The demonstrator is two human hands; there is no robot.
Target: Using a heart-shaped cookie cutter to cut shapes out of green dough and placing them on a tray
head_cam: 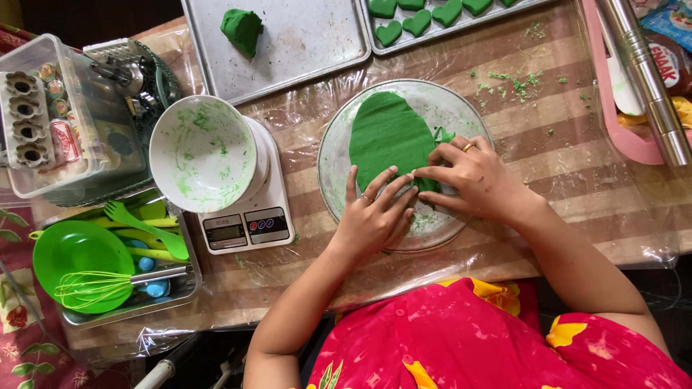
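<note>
We see a flat, smooth green dough sheet (388, 137) on a round glass plate (339, 155); left hand (375, 216) presses spread fingers on its near edge, right hand (476, 176) pinches it.

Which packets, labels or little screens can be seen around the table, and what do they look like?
Scale screen: small grey rectangle on the white kitchen scale, left of the glass plate.
Snack packet: top right corner, dark red with white print.
Blue packet: above it, mostly cut off.
Sticker: red and white, on the clear box, far left.

Flat green dough sheet (388, 137) on round glass plate (333, 155), near edge under hands.
</note>
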